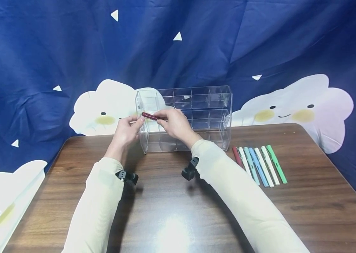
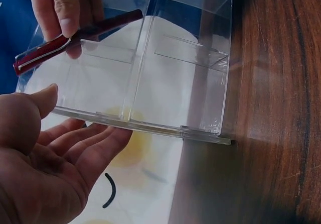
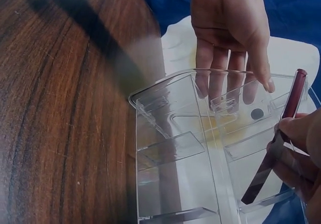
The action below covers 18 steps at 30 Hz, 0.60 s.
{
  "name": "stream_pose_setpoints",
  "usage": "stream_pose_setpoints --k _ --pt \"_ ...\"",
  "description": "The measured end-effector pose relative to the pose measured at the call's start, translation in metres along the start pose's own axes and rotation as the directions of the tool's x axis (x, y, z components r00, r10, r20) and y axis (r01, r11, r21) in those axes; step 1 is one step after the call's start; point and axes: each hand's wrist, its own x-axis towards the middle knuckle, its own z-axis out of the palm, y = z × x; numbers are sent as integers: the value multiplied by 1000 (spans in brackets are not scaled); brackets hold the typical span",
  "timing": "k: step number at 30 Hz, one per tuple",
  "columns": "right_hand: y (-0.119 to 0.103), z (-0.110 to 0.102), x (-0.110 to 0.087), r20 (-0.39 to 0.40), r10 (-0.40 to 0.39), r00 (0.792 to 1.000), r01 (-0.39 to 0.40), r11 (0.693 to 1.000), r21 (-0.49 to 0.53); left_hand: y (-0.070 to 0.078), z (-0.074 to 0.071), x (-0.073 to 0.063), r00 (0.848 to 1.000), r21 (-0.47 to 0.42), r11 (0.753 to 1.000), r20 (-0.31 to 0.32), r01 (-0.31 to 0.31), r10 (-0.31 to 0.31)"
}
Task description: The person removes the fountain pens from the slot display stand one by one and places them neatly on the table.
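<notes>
My right hand (image 1: pixel 175 123) pinches a dark red pen (image 1: pixel 149 116) near its middle, in front of the upper left part of a clear plastic organizer (image 1: pixel 200 135). In the left wrist view the pen (image 2: pixel 45 53) lies slanted, its metal clip showing. My left hand (image 1: pixel 126 133) is at the organizer's left side. Its fairly straight fingers (image 3: pixel 219 78) lie along the outside of the side wall, and its thumb (image 2: pixel 47 98) is by the front edge. The organizer stands upright, with several see-through compartments.
To the organizer's right, several capped pens (image 1: pixel 259 166) lie side by side on the brown wooden table (image 1: pixel 317 189): red, white, teal, blue and green. A blue curtain (image 1: pixel 197 38) with white clouds hangs behind the table. A small black camera sits at each wrist.
</notes>
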Motion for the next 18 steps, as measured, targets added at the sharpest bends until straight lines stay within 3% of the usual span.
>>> stream_pose_setpoints --k 7,18 --pt "5 -1 -2 -75 -28 997 37 992 120 -1 2 1 1000 -26 1000 0 -3 3" --pt "7 -12 -7 -142 -38 989 80 950 302 -3 0 1 1000 -15 1000 -11 12 -12"
